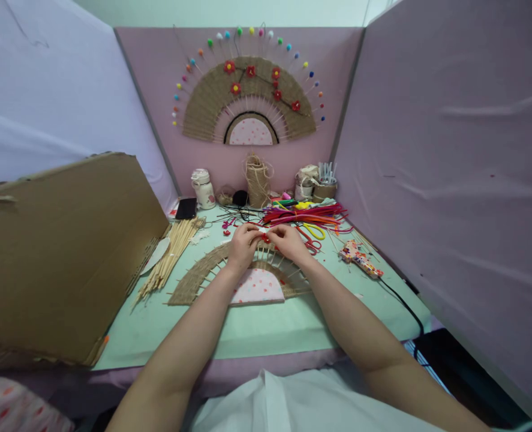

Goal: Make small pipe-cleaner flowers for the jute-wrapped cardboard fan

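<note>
Both hands meet above the far rim of a half-round twine fan [194, 279] that lies on the table. My left hand [244, 243] and my right hand [288, 241] are closed, fingertips pinching a small red pipe-cleaner piece [266, 237] between them. Its exact shape is partly hidden by the fingers. Thin sticks run between the fan's woven band and its inner half circle, which is covered in white dotted cloth [259, 287]. Red-handled scissors [311, 245] and yellow-handled scissors [314, 231] lie just right of my right hand.
A bundle of red and pink pipe cleaners [308, 215] lies behind the hands. Wooden sticks [171, 255] and a large cardboard sheet [68, 252] are on the left. A corded glue gun [360, 259] rests at right. A twine roll [257, 183] stands behind; a finished fan [203, 105] hangs above.
</note>
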Available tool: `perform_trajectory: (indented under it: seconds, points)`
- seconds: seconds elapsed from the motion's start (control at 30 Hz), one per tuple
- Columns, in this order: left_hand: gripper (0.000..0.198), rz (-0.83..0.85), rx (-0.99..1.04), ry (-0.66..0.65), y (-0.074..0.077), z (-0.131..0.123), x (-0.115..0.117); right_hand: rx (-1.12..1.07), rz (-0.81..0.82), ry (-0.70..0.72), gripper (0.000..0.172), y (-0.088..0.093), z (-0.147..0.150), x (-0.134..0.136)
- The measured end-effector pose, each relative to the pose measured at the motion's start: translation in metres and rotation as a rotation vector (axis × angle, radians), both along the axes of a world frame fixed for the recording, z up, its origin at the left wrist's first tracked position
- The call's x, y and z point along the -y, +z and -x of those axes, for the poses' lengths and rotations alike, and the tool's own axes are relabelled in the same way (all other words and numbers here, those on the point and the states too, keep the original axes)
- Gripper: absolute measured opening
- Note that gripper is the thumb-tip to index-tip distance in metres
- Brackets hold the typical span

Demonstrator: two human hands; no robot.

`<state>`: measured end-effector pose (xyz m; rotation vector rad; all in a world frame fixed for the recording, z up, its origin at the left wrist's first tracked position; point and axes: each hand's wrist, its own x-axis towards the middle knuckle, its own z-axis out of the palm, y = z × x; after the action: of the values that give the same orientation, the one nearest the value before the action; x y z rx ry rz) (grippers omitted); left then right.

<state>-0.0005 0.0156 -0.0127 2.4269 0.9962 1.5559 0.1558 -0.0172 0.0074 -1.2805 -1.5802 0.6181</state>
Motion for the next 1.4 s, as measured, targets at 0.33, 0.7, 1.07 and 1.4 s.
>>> perform_trajectory:
  seconds: [0.33, 0.7, 1.07, 1.4]
  points:
    - [0.014, 0.067, -0.008, -0.022, -0.002, -0.002, -0.001, 0.084, -0.108, 0.029, 0.011, -0.003, -0.001, -0.003]
    - [0.014, 0.071, -0.110, 0.012, -0.003, -0.002, 0.001, 0.300, -0.263, 0.048, 0.006, -0.003, -0.004, -0.002]
    - [0.015, 0.495, 0.452, -0.171, 0.007, -0.021, 0.021, 0.266, -0.409, -0.053, 0.012, -0.004, 0.000, 0.005]
    - [0.014, 0.432, 0.630, -0.197, 0.004, -0.022, 0.017, -0.252, -0.105, -0.059, 0.018, -0.005, 0.018, 0.004]
